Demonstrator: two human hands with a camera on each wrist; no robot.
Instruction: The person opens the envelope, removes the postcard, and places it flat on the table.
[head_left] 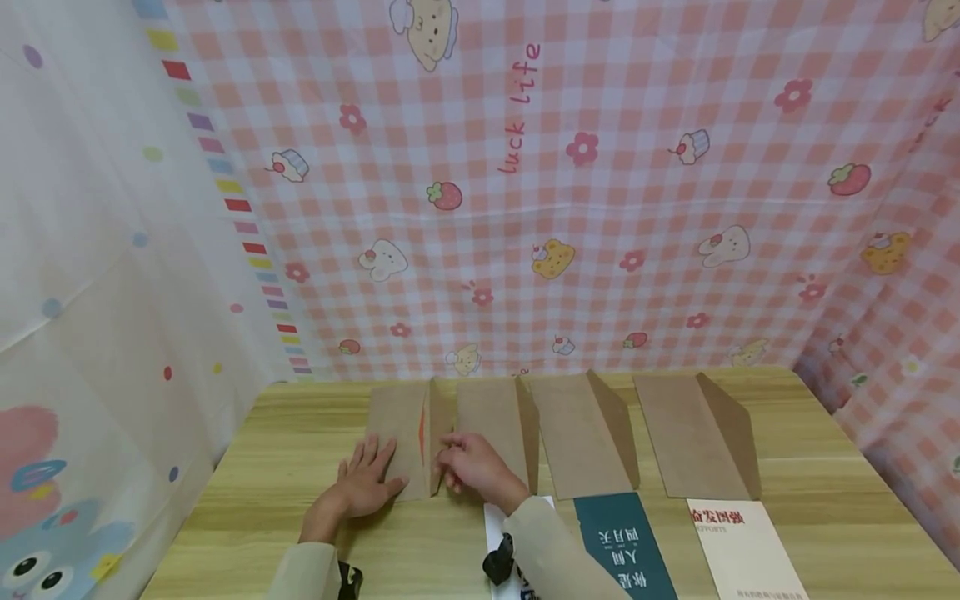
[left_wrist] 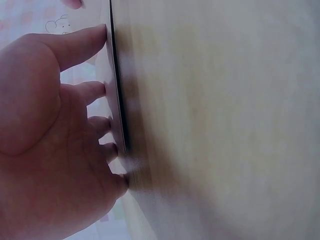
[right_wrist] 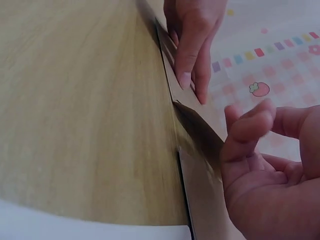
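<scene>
On the leftmost brown paper envelope [head_left: 393, 417] my left hand [head_left: 363, 483] lies with fingers spread, pressing it to the table. The left wrist view shows this hand [left_wrist: 50, 115] with its fingertips along the envelope's edge. A strip of red-orange [head_left: 422, 433] shows at the envelope's mouth, beside the raised flap [head_left: 442, 400]. My right hand [head_left: 476, 467] holds the flap's free edge with bent fingers. In the right wrist view the flap [right_wrist: 197, 127] slants up to this hand's curled fingers [right_wrist: 247, 130]; the thumb's contact is hidden.
Three more brown envelopes stand in the row with flaps to the right: one beside my right hand [head_left: 487, 408], a middle one [head_left: 573, 425] and a right one [head_left: 678, 433]. Nearer lie a white card [head_left: 498, 533] partly under my right sleeve, a dark teal card [head_left: 626, 542] and a cream card [head_left: 742, 550].
</scene>
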